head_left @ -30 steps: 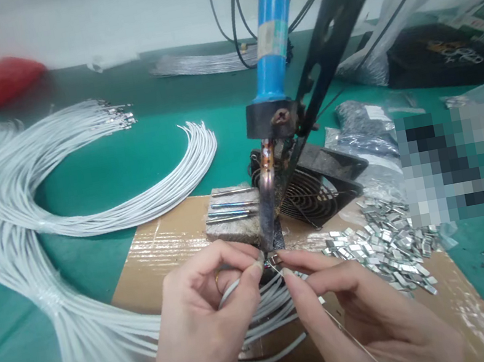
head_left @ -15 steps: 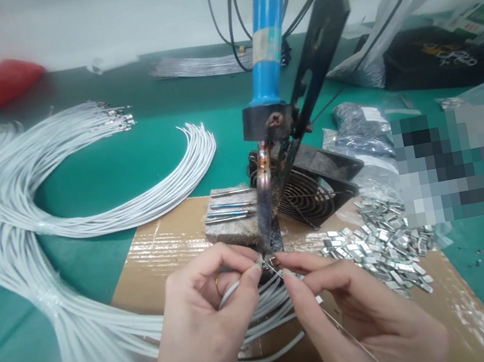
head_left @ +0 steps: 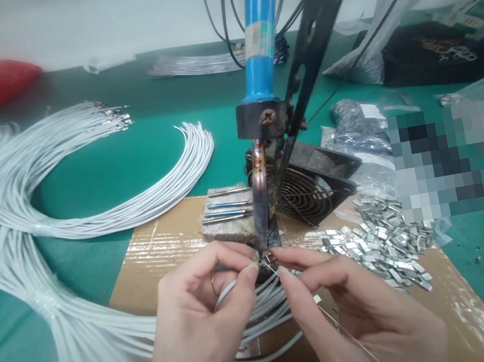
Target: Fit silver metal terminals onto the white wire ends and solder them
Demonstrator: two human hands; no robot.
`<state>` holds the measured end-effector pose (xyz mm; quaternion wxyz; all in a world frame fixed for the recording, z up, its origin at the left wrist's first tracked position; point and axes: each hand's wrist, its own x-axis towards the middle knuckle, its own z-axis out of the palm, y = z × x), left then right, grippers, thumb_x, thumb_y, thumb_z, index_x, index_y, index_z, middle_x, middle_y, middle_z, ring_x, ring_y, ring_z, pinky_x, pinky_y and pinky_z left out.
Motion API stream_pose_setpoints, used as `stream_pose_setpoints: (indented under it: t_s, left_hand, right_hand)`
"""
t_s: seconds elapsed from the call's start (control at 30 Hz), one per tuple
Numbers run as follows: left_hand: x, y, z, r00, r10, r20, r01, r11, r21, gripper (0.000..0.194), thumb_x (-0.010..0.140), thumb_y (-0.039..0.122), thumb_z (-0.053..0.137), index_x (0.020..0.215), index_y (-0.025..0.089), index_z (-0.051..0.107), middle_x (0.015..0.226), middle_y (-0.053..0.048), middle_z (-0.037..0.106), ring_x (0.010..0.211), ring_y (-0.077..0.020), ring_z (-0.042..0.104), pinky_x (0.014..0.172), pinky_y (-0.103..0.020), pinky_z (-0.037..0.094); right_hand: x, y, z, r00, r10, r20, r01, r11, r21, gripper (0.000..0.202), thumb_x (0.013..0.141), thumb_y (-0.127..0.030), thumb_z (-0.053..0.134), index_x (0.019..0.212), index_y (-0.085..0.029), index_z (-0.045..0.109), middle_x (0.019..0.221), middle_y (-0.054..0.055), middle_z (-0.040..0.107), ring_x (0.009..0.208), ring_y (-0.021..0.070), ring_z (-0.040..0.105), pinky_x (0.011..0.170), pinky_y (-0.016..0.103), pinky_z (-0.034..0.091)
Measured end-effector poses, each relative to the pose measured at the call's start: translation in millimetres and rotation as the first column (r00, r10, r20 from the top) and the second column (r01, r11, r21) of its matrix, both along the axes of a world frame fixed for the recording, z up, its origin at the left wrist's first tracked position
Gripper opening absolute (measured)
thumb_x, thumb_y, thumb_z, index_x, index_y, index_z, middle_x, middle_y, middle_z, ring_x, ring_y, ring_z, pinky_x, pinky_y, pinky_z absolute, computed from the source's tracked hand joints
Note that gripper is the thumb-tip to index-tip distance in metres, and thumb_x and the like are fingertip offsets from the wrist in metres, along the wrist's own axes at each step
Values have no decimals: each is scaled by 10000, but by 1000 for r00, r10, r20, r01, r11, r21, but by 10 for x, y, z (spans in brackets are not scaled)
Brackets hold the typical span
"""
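My left hand [head_left: 206, 324] is closed, thumb and forefinger pinching the end of a white cable [head_left: 225, 292]. Between thumb and fingers of my right hand [head_left: 358, 310] runs a thin solder wire [head_left: 357, 341], its tip reaching the cable end. A small metal connector [head_left: 268, 257] sits at the right forefinger's tip, between both hands; how it is held is partly hidden. Directly above the fingertips, a blue-handled soldering iron [head_left: 256, 28] hangs tip down in a black metal bracket [head_left: 309, 44]. The iron's tip comes down at the joint. More white cables [head_left: 269, 307] lie beneath my hands.
Small metal connectors [head_left: 388, 242] are heaped at right on cardboard [head_left: 153, 259]. Behind the iron stand a fan [head_left: 312, 181] and a grey block [head_left: 226, 227] bearing metal rods. Bundled white cables [head_left: 136, 215] spread across the left. Plastic bags [head_left: 358, 123] lie at back right.
The whole view has shifted slightly, so everything appears a little further left and up. Both hands keep their grips at the iron's tip, with hardly any movement of their own.
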<state>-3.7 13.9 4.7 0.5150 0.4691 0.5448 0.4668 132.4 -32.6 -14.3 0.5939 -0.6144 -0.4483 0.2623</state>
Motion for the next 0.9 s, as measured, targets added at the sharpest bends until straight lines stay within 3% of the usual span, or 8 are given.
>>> stream_pose_setpoints:
  t_s: [0.17,0.37,0.57,0.9]
  left_hand:
    - [-8,-6,12,999,11,-35,-11,1000,18,111,782,215,861,674,224,840,843,-36,833,551,-80,586,483,-141,429]
    - [-39,1,-18,999,-15,-34,15,1000,3,125,767,221,863,649,210,823,848,-44,832,523,-66,544,480,-145,425]
    - [-16,34,-4,999,-22,-40,22,1000,-5,137,751,220,859,625,193,812,839,-45,819,501,-50,515,468,-135,405]
    - [-10,14,18,1000,-6,-23,7,1000,19,117,742,207,854,627,202,829,821,-49,838,499,-59,545,464,-132,428]
  right_hand:
    - [-39,-17,-14,998,-18,-63,15,999,-47,223,958,-248,828,759,-285,736,1075,-9,928,950,171,897,791,172,651]
    - [5,15,16,1000,26,-6,-26,999,-26,230,948,-221,837,739,-242,744,1065,85,931,906,249,915,764,245,704]
    - [11,28,4,1000,31,8,-31,999,-16,228,947,-216,831,740,-238,738,1067,103,929,901,263,916,758,264,712]
    - [-56,12,-61,998,-28,-60,26,999,-34,218,932,-262,843,739,-285,743,1059,-14,927,934,177,901,813,188,657]
